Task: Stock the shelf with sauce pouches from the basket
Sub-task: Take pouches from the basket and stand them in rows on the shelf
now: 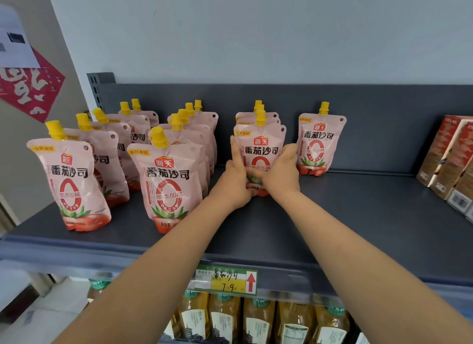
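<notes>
Step in hand: seating the front pouch (261, 151) of the third row on the shelf (345, 215). Left hand (236, 176) and right hand (281, 170) flank it low down, each grip clamped on a side edge. We judge it best to press the base flat, keep cap upright and label forward, snug against the pouches behind, then release. Shelf also holds a left row (69, 184), a middle row (167, 184) and a lone pouch (320, 146) at right. Basket not in view. Pouches sealed, contents unseen.
</notes>
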